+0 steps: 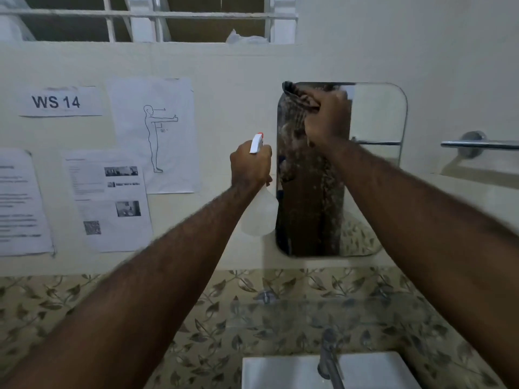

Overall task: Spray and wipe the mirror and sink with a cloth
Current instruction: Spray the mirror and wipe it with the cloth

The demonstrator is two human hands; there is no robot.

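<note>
A rounded mirror point(376, 119) hangs on the cream wall above a white sink point(280, 372). My right hand point(327, 116) presses a dark striped cloth point(295, 92) against the mirror's top left corner. My left hand point(250, 164) grips a translucent white spray bottle point(259, 211) with a white and orange nozzle, held upright just left of the mirror's edge. The mirror's left half reflects my arm and looks wet and speckled.
A grey tap point(328, 357) rises from the sink's back edge. A leaf-patterned tile band point(112, 304) runs under the wall. Paper notices point(109, 203), one reading "WS 14", are taped at left. A chrome towel bar point(477, 144) sits at right. A barred window point(146, 18) is overhead.
</note>
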